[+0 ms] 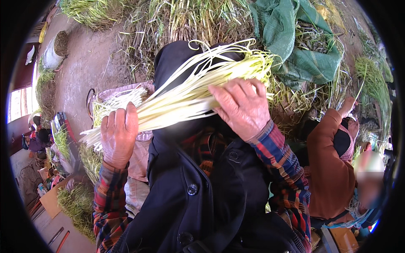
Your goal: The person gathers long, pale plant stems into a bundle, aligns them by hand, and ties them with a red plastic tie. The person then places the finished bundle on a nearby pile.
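A dull pinkish-brown floor (80,84) spreads across the upper left, its surface scuffed and dotted with fine scraps; toward the lower left it looks paler and greyer, with a flat tan board (52,202) near a thin red-orange rod (63,241). At the left rim stands a dark red wall (30,69), curved by the lens; beside it glows a bright whitish opening (21,104), whether window or doorway cannot be told; the light is pale and daylike; a brown box-like piece (344,239) sits near the lower right rim.
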A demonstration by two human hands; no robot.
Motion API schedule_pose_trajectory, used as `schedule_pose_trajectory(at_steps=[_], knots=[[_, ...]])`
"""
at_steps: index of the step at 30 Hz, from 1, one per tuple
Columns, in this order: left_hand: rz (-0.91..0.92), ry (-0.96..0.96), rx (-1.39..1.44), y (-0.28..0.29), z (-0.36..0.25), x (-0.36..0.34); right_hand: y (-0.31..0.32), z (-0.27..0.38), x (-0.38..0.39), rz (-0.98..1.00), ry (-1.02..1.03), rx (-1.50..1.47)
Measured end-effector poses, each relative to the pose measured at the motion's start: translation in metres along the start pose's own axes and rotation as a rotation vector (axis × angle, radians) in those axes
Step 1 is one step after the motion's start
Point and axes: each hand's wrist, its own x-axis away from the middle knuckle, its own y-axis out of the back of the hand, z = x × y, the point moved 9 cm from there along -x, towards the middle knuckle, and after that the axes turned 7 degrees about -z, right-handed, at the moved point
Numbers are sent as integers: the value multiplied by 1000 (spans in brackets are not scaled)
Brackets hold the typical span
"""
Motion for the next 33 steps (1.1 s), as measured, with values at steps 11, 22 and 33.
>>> schedule_pose_trajectory(at_steps=[11, 22, 33], knots=[[-30, -39, 45, -7, -14, 6, 20, -4, 69, 183, -117, 55], [-117, -74, -4, 8, -17, 11, 51, -59, 71, 51, -480, 60], [-24, -66, 73, 10, -15, 0, 48, 3, 16, -78, -255, -296]])
